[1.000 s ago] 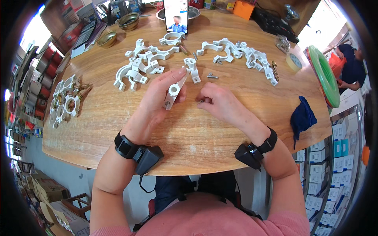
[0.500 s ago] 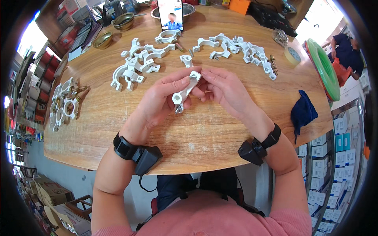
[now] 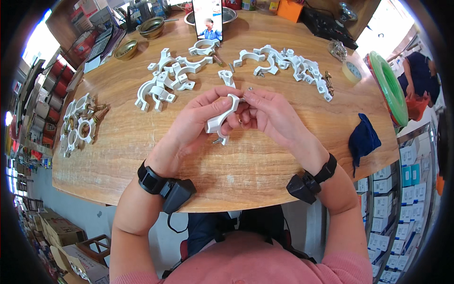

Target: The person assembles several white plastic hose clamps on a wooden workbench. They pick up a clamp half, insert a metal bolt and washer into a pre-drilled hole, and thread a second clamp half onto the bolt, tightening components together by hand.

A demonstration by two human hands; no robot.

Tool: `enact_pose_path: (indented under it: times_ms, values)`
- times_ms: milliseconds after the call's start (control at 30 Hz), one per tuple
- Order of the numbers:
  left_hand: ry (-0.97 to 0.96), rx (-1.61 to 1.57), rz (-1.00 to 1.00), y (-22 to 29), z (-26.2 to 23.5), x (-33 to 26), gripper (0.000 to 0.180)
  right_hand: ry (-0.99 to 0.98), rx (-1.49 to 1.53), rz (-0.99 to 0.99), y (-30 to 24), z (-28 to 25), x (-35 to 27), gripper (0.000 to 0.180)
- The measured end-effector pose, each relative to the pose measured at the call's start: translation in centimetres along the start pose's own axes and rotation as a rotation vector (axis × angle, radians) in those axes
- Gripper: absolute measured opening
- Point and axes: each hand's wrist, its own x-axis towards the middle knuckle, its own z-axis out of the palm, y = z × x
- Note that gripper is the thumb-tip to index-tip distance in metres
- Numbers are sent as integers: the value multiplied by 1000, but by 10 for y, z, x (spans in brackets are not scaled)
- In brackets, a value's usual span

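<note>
A white pipe clamp (image 3: 221, 119) with a curved body is gripped in my left hand (image 3: 191, 118), thumb on its upper end. A small metal bolt sticks out below its lower end. At the clamp's upper end my right hand (image 3: 272, 113) is closed, with thumb and forefinger pinching a small metal screw (image 3: 242, 100), mostly hidden by the fingers. A small shiny piece of metal shows just above those fingertips. Right behind my hands stands another white clamp piece (image 3: 226, 78). White clamp halves lie in piles at left (image 3: 165, 78) and right (image 3: 288, 61).
Assembled clamps with brass-coloured bolts (image 3: 78, 125) lie at the far left. A phone (image 3: 208, 21) stands at the back by a metal bowl. To the right are a dark blue cloth (image 3: 364, 139), a tape roll (image 3: 351, 69) and green coils (image 3: 388, 87). Another person is beyond them.
The clamp has turned in my left hand, so its curved side now shows. A screw has come into view at my right fingertips. Both hands stay close together.
</note>
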Motion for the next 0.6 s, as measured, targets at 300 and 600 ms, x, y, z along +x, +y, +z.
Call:
enact_pose_path:
  times_ms: [300,600]
  values:
    - [61,-87,158,7,-2,-1,22,140,-597,-9,-5,-22,13,18]
    - [80,-284,460,4,-5,6,12,136,-957,-164,-9,-2,3,32]
